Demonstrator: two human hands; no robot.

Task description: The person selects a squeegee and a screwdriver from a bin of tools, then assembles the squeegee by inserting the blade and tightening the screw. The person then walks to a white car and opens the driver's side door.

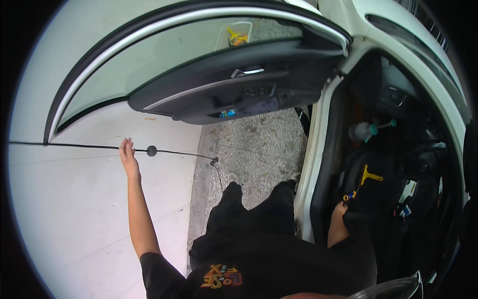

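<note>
My left hand (128, 153) reaches out over the pale floor with its fingers stretched out. It holds nothing and appears in front of a black cable (177, 152); whether they touch I cannot tell. My right hand (340, 210) is inside the car, closed around the end of a yellow-and-blue-handled tool (350, 196). In line with that handle, over the dark seat, shows a yellow T-shaped squeegee head (371, 175). Whether handle and head are one piece is hard to make out.
The open car door (224, 94) spans the far side, small items in its pocket. A spray bottle (362, 131) with a green top and small packages (407, 192) lie inside the car. Through the door glass shows a container (238, 36) with yellow tools. The white door sill (313, 164) is beside my legs.
</note>
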